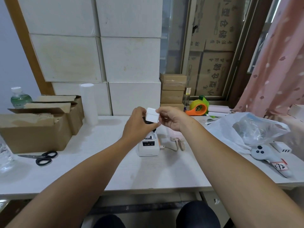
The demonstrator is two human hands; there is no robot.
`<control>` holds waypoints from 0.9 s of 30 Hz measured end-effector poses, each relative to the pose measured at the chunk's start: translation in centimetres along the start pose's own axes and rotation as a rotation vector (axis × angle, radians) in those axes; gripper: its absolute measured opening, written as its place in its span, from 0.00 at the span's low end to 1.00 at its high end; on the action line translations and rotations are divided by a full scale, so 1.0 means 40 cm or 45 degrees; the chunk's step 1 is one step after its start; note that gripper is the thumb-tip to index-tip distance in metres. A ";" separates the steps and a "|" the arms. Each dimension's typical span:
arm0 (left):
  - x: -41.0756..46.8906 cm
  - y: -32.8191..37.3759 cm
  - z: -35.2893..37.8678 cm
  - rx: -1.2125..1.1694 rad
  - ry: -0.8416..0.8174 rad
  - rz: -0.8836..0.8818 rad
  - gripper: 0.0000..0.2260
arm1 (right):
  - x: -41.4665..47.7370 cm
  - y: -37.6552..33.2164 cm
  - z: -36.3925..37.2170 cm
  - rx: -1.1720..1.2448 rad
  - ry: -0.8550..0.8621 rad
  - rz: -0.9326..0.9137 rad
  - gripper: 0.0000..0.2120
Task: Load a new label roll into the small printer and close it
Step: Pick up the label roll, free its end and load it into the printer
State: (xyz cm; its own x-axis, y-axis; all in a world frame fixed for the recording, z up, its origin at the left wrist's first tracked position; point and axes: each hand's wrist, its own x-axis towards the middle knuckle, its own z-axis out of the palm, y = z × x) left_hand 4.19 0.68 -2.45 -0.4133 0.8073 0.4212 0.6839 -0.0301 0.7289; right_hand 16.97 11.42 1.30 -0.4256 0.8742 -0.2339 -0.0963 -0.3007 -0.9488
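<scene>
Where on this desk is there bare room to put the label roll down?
Bare desk lies between the scissors and the printer, and along the near edge. The right side is crowded by the plastic bag and a grey handheld device.

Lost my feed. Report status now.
Both hands, left hand and right hand, gripping label roll above printer. Roll not loaded. Path clear.

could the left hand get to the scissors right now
Probably not yet: the way across the table to the scissors is bare, but the left hand is busy holding the label roll with the right hand.
</scene>
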 end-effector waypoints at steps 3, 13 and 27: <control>-0.009 0.029 0.017 0.141 0.056 -0.047 0.29 | 0.002 0.000 0.004 -0.016 -0.014 -0.003 0.10; 0.007 0.069 0.059 0.466 0.288 0.040 0.23 | -0.003 0.002 -0.002 0.040 -0.039 -0.040 0.04; 0.021 0.055 0.049 0.551 0.324 0.064 0.19 | -0.017 0.006 0.009 -0.240 -0.037 -0.175 0.06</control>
State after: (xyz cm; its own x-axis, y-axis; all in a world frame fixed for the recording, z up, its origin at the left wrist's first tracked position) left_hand 6.51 2.46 -1.54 -0.4703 0.6403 0.6073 0.8709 0.2258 0.4364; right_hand 16.93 10.62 1.33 -0.4460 0.8899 -0.0962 0.0138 -0.1006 -0.9948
